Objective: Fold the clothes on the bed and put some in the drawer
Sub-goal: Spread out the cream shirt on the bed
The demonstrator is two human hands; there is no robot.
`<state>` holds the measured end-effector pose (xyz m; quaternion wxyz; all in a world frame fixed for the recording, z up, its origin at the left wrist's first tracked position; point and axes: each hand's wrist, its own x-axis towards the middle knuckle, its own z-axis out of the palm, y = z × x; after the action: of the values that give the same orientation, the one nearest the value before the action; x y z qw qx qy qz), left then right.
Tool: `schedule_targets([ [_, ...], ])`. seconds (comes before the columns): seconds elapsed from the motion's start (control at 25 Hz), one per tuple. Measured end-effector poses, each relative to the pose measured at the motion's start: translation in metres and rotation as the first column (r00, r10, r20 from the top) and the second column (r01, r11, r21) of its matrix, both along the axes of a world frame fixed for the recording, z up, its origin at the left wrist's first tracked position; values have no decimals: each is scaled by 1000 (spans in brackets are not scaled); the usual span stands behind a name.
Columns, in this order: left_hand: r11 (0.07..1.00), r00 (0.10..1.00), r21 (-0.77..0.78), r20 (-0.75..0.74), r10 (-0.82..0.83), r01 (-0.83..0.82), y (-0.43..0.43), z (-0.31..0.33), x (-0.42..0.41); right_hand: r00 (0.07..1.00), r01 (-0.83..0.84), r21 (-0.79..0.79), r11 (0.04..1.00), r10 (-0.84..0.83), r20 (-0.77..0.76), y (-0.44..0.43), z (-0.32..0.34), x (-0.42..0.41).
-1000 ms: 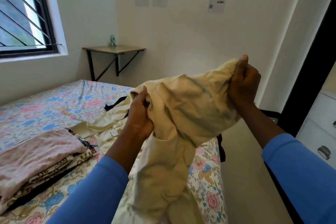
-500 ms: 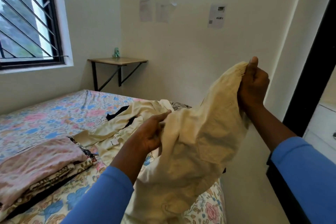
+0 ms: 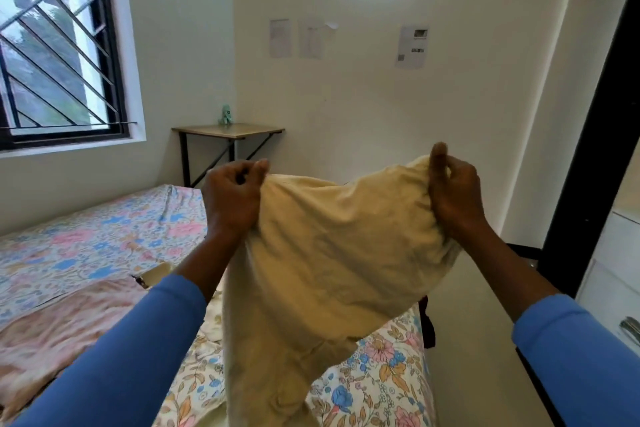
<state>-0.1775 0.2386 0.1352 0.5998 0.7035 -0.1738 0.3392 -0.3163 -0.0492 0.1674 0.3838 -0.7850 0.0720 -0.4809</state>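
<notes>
Head view, single frame. The person holds a cream garment (image 3: 332, 253) up in the air, above the near right corner of the bed (image 3: 86, 239). The left hand (image 3: 230, 199) grips one top corner, with the fingers curled into a fist round bunched cloth. The right hand (image 3: 453, 198) grips the other top corner, thumb pointing up and fingers curled round the fabric. The cloth spans between the two hands with a slight sag at the top edge. The rest hangs down in folds and runs out of the frame at the bottom. Both forearms wear blue sleeves. A pink folded pile (image 3: 59, 326) lies on the flowered sheet at lower left, well apart from the held garment. A dark cloth (image 3: 427, 322) hangs at the bed's right edge. A white drawer unit (image 3: 616, 288) with a metal handle (image 3: 630, 329) stands at the far right, across a strip of floor from the bed. A small table (image 3: 228, 131) stands against the back wall, and a barred window (image 3: 52, 45) is at upper left.
</notes>
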Motion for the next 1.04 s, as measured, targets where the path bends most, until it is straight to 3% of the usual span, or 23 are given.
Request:
schedule_targets([
  [0.12,997,994,40,-90,62,-59,9,-10,9,977,-210,-37,977,208,-49,7,-4,-1],
  [0.2,990,996,117,-44,81,-76,14,-23,3,984,-175,50,983,172,44,5,-12,0],
  [0.32,976,981,-169,-157,113,-139,9,-36,6,982,-136,223,965,101,162,14,-34,7],
  [0.4,939,953,-336,-301,-35,-72,6,-41,8,984,-154,308,939,116,137,20,-44,13],
  [0.44,946,941,-323,-320,-114,5,9,-44,10,985,-160,327,932,130,111,18,-45,12],
  [0.52,967,933,-37,-256,-254,253,22,-46,10,986,-167,287,943,162,41,8,-43,9],
  [0.6,812,879,348,-271,-391,469,35,-43,8,980,-190,197,962,196,-14,-1,-37,4],
  [0.68,638,870,592,-344,-352,492,38,-44,12,970,-222,87,971,229,-86,-5,-30,3],
  [0.72,615,898,654,-326,-297,441,38,-43,15,956,-247,29,968,249,-155,-4,-25,3],
  [0.8,690,951,655,-225,-213,309,38,-41,22,880,-342,-31,939,309,-360,2,-14,-1],
  [0.92,857,986,493,-129,-102,153,43,-43,22,671,-435,0,900,324,-667,6,-4,-8],
  [1.0,893,987,421,-87,-133,158,46,-51,17,679,-399,24,917,312,-664,0,-4,-7],
  [1.04,877,965,402,-126,-231,263,49,-55,12,731,-357,63,932,321,-602,-2,-5,-7],
])
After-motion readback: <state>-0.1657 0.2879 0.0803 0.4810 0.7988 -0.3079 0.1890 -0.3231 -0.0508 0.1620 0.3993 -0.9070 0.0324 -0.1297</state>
